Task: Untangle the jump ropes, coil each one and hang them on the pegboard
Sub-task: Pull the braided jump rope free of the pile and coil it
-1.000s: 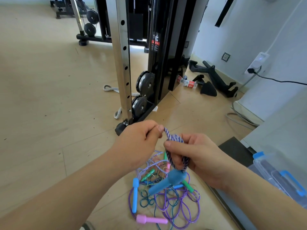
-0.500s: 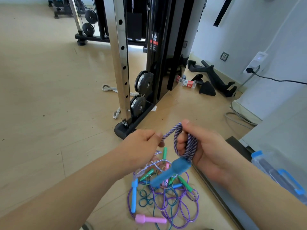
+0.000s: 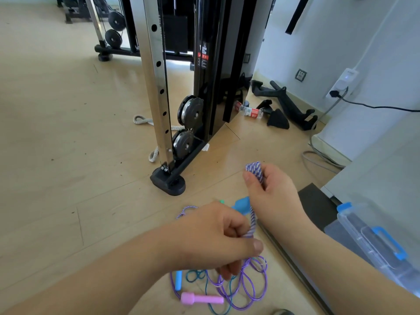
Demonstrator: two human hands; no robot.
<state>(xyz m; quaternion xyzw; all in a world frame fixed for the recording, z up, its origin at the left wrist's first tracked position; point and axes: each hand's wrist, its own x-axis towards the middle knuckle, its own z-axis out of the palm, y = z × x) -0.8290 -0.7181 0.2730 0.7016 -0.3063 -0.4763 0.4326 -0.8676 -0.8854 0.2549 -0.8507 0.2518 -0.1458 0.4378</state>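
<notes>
Dangling purple-white braided rope (image 3: pixel 252 220), doubled.

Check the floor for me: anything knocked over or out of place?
A plastic bottle lies on its side by the weight machine. On the floor, the thin ropes lie tangled.

One head-worn wide-angle camera looks forward and down, close above the hands (image 3: pixel 216 235).

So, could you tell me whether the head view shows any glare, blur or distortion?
Head view: daylight glare on the floor past the steel upright, which leans from wide-angle distortion; the left hand looks slightly soft, the braided rope is sharp.
</notes>
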